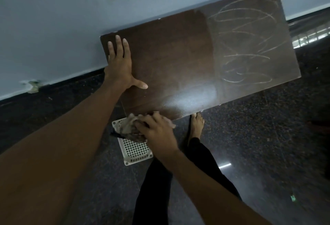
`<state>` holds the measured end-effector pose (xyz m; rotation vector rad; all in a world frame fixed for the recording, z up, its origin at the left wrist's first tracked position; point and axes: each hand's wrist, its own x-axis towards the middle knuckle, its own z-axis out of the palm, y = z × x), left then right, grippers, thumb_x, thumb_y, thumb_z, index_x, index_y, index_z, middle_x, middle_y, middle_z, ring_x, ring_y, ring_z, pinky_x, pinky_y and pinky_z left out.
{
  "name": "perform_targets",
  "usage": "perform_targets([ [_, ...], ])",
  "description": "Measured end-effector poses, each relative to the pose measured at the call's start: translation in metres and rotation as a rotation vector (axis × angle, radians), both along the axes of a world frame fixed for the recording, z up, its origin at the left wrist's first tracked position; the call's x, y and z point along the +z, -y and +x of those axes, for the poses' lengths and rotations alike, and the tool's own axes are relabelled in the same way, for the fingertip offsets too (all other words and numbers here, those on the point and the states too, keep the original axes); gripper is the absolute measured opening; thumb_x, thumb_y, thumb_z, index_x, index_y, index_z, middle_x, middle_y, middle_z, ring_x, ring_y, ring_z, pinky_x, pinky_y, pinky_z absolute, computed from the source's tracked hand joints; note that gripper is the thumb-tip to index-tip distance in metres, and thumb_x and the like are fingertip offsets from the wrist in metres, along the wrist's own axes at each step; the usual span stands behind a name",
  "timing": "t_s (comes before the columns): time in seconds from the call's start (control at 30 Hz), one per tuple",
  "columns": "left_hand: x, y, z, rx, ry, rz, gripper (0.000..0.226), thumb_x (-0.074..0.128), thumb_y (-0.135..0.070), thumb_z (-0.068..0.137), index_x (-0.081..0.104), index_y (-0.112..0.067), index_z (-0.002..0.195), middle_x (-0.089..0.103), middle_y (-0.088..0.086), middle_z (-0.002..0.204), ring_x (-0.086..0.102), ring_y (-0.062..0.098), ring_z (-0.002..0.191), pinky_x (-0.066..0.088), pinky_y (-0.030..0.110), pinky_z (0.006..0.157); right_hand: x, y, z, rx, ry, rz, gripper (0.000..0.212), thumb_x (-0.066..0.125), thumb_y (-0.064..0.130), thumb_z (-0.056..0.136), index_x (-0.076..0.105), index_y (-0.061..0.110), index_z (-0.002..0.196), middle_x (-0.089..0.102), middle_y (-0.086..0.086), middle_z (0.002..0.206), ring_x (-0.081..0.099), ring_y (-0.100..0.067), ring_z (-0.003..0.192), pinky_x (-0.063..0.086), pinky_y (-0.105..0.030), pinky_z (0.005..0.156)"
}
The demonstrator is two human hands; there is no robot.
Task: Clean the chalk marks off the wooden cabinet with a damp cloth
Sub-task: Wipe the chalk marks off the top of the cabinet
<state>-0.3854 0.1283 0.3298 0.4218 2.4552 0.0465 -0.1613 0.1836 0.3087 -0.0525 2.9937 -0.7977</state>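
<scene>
Where the pale blue wall point(53, 28) fills the upper left of the frame, the wooden cabinet point(178, 60) begins, its brown top running toward the upper right.

Left hand point(120, 64): flat on the left end of the top, palm down. Fingers straight and close together, thumb splayed wide toward centre.

Left half of the top: darker, even brown, with a pale sheen near the lower edge.

Lower centre: right hand point(157, 130) at the lower edge of the top, fingers curled over a bunched, dingy cloth point(130, 126) held against that edge.

Under the cloth: white perforated basket point(135, 150) on the dark speckled floor point(267, 144). Just right of it, a bare foot point(196, 125) and dark trouser legs.

Right half of the top: chalk marks point(250, 46), pale looping scribbles from upper edge to lower edge.
</scene>
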Motion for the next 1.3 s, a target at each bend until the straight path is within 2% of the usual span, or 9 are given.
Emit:
perform_targets([
  [0.1, 0.002, -0.002, 0.0, 0.007, 0.011, 0.002, 0.163, 0.089, -0.06, 0.045, -0.021, -0.011, 0.155, -0.03, 0.007, 0.162, -0.024, 0.033, 0.15, 0.023, 0.059, 0.117, 0.004, -0.077, 0.022, -0.145, 0.056, 0.061, 0.038, 0.074, 0.016, 0.074, 0.071, 0.019, 0.112, 0.067, -0.005, 0.111, 0.057, -0.031, 0.103, 0.048, -0.037, 0.08],
  [0.23, 0.006, -0.007, 0.003, 0.002, 0.017, -0.005, 0.161, 0.09, -0.057, 0.047, -0.02, -0.01, 0.156, -0.03, 0.008, 0.162, -0.023, 0.033, 0.15, 0.019, 0.058, 0.119, 0.01, -0.167, 0.023, -0.455, 0.126, 0.165, 0.045, 0.072, 0.005, 0.076, 0.071, 0.016, 0.119, 0.065, -0.006, 0.118, 0.05, -0.03, 0.104, 0.053, -0.032, 0.062],
  [0.4, 0.008, -0.009, 0.003, -0.003, 0.009, -0.016, 0.16, 0.09, -0.056, 0.048, -0.018, -0.009, 0.156, -0.029, 0.009, 0.163, -0.022, 0.035, 0.151, 0.019, 0.059, 0.119, 0.003, -0.161, 0.006, -0.708, 0.175, 0.149, 0.044, 0.073, 0.002, 0.078, 0.07, 0.015, 0.12, 0.066, -0.006, 0.117, 0.05, -0.032, 0.102, 0.054, -0.036, 0.063],
  [0.57, 0.007, -0.01, 0.002, -0.002, 0.014, -0.02, 0.161, 0.091, -0.057, 0.046, -0.018, -0.009, 0.156, -0.028, 0.009, 0.163, -0.021, 0.035, 0.151, 0.022, 0.063, 0.116, 0.008, -0.072, 0.0, -0.425, 0.148, 0.087, 0.049, 0.085, 0.016, 0.064, 0.071, 0.023, 0.111, 0.069, -0.002, 0.107, 0.058, -0.028, 0.097, 0.049, -0.03, 0.068],
  [0.67, 0.006, -0.01, 0.001, 0.004, 0.026, -0.021, 0.162, 0.091, -0.057, 0.046, -0.019, -0.01, 0.156, -0.029, 0.007, 0.163, -0.021, 0.034, 0.151, 0.024, 0.066, 0.113, 0.009, -0.029, -0.005, -0.27, 0.135, 0.031, 0.044, 0.078, 0.019, 0.07, 0.07, 0.022, 0.113, 0.067, -0.003, 0.106, 0.059, -0.03, 0.094, 0.051, -0.036, 0.074],
  [0.83, 0.005, -0.01, 0.001, 0.014, 0.036, -0.024, 0.164, 0.091, -0.057, 0.044, -0.019, -0.012, 0.156, -0.03, 0.005, 0.162, -0.022, 0.033, 0.15, 0.023, 0.066, 0.114, 0.002, -0.071, -0.001, -0.101, 0.104, 0.028, 0.037, 0.071, 0.024, 0.076, 0.069, 0.022, 0.113, 0.066, -0.002, 0.111, 0.057, -0.03, 0.097, 0.052, -0.038, 0.075],
  [1.03, 0.007, -0.014, 0.002, 0.036, 0.054, -0.024, 0.163, 0.093, -0.055, 0.044, -0.017, -0.013, 0.156, -0.03, 0.007, 0.162, -0.022, 0.035, 0.15, 0.02, 0.067, 0.115, 0.007, -0.19, 0.013, -0.385, 0.163, 0.131, 0.055, 0.079, 0.01, 0.063, 0.071, 0.023, 0.115, 0.065, -0.002, 0.113, 0.053, -0.029, 0.101, 0.054, -0.033, 0.056],
  [1.17, 0.009, -0.017, 0.002, 0.053, 0.128, 0.011, 0.159, 0.094, -0.051, 0.048, -0.018, -0.018, 0.157, -0.034, 0.009, 0.16, -0.027, 0.039, 0.147, 0.009, 0.067, 0.119, 0.005, -0.236, -0.012, -0.59, 0.174, 0.117, 0.045, 0.075, 0.007, 0.078, 0.07, 0.018, 0.122, 0.065, -0.003, 0.117, 0.052, -0.03, 0.102, 0.057, -0.041, 0.062],
  [1.3, 0.012, -0.029, 0.002, 0.062, 0.166, -0.055, 0.169, 0.088, -0.068, 0.039, -0.023, -0.017, 0.155, -0.037, 0.013, 0.158, -0.029, 0.042, 0.146, 0.001, 0.064, 0.118, 0.004, -0.222, -0.044, -0.702, 0.188, 0.102, 0.04, 0.068, 0.006, 0.082, 0.07, 0.017, 0.121, 0.064, -0.005, 0.117, 0.05, -0.032, 0.104, 0.055, -0.04, 0.066],
])
